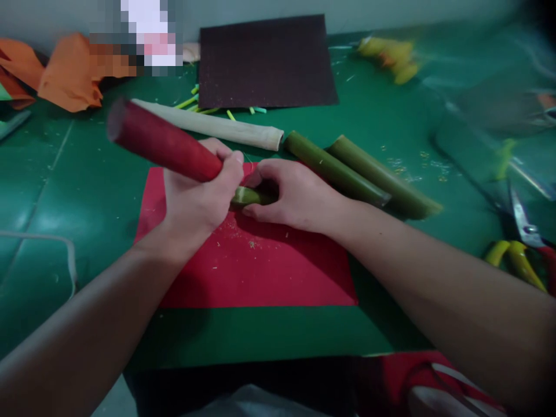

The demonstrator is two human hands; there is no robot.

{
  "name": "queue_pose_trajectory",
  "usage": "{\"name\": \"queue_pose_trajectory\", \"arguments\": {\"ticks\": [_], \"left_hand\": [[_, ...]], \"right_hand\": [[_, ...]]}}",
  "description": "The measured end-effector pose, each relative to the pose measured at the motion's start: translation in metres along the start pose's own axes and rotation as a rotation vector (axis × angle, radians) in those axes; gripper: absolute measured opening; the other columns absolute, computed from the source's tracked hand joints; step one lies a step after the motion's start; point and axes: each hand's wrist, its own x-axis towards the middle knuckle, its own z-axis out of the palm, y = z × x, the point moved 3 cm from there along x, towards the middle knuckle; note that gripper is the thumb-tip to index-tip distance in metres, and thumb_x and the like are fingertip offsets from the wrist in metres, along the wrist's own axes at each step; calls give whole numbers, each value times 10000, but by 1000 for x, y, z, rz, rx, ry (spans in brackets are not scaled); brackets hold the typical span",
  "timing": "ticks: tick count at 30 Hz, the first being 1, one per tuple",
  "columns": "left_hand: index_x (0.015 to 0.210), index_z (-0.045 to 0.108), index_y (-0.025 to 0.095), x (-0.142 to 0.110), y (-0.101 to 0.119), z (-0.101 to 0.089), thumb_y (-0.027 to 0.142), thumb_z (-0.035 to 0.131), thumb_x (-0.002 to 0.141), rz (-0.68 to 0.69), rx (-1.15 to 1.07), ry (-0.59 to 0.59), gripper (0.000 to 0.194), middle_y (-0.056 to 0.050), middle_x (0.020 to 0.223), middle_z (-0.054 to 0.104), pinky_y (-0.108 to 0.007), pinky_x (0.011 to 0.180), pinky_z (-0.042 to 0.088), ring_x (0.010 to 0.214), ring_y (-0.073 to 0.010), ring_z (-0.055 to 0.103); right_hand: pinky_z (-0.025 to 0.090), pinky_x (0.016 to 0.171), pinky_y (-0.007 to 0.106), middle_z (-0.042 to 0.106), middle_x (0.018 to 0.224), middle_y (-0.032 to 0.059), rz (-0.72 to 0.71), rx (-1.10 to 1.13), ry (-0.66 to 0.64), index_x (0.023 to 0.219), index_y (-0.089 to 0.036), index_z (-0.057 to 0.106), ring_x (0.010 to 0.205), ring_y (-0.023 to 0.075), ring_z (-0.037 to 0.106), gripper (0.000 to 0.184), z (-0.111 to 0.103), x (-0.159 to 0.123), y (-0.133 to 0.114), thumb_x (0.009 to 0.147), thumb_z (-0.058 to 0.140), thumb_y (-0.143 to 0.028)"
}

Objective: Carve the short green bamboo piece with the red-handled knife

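A thick red cylinder [167, 139] slants up to the left out of my left hand [204, 191], which is closed round its lower end. What lies at that end is hidden by my fingers. Close beside it, my right hand [291, 194] is closed on a short green stalk piece [254, 197], with thumb and fingers along its sides. The stalk's left tip meets my left hand. Both hands are over a red sheet [278, 278] sprinkled with small pale crumbs. Two longer green stalks [334, 165] lie just beyond my right hand.
Behind my hands lies a pale hollow stalk [217, 127], near a dark sheet [264, 63] and thin green strips. Scissors [525, 226] with yellow and red handles sit at right. Orange cloth-like material [72, 75] is at far left. A clear plastic bag [495, 110] spreads across the back right.
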Motion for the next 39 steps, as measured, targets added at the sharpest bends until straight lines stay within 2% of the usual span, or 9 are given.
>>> {"name": "queue_pose_trajectory", "arguments": {"ticks": [3,9,12,19,29,31,35,36,39], "left_hand": [[570,560,216,5,-1,0,173,708,851,8,-17,-27,321,53,493,487,-265,420,333,428,-79,439],[485,564,225,9,0,-3,208,666,753,-28,-5,-223,288,50,424,430,-291,382,238,410,-79,372],[463,555,223,7,3,-2,199,655,724,-67,36,-253,280,40,431,439,-282,391,263,423,-92,387],[581,565,231,5,3,0,222,723,782,-24,30,-30,256,46,543,529,-250,500,437,505,-103,509],[478,565,215,6,6,-2,163,649,706,-56,4,-254,248,43,441,445,-264,406,296,439,-91,407],[493,567,217,5,5,0,166,660,712,-55,4,-231,244,45,454,459,-275,419,312,445,-91,418],[558,570,222,6,3,-1,180,679,779,-9,29,2,250,45,516,497,-293,512,392,512,-94,465],[562,568,223,6,3,-1,183,675,790,-3,32,14,255,45,518,497,-296,521,397,518,-95,468],[536,575,228,6,1,1,206,684,761,-29,17,-92,251,41,494,499,-297,474,372,497,-102,482]], "right_hand": [[327,657,308,598,799,-18,3,2,-36,835,-198,590,694,128,477,266,1,0,-2,714,779,-340],[315,675,314,592,820,-11,-29,26,-46,821,-198,571,724,135,474,280,2,-1,-1,714,764,-371],[318,684,319,586,823,-7,-25,43,-42,817,-200,562,740,141,476,290,2,-1,0,711,767,-375],[325,673,310,605,825,-9,-10,12,-22,858,-202,583,721,141,484,282,2,-2,0,705,764,-355],[349,692,309,607,838,-6,-33,53,-14,849,-197,578,745,141,500,267,3,-3,-1,719,768,-333],[352,692,311,611,844,-3,-22,53,-10,852,-198,581,747,142,501,267,3,-3,-1,717,772,-326],[349,673,315,622,844,-1,4,22,-14,867,-198,599,717,141,494,285,2,-3,-2,697,785,-332],[348,671,314,621,840,-2,8,17,-14,868,-199,599,712,140,493,289,2,-3,-2,694,785,-334],[343,666,311,614,830,-7,0,9,-13,858,-202,586,710,138,491,286,1,-3,-2,694,776,-340]]}}
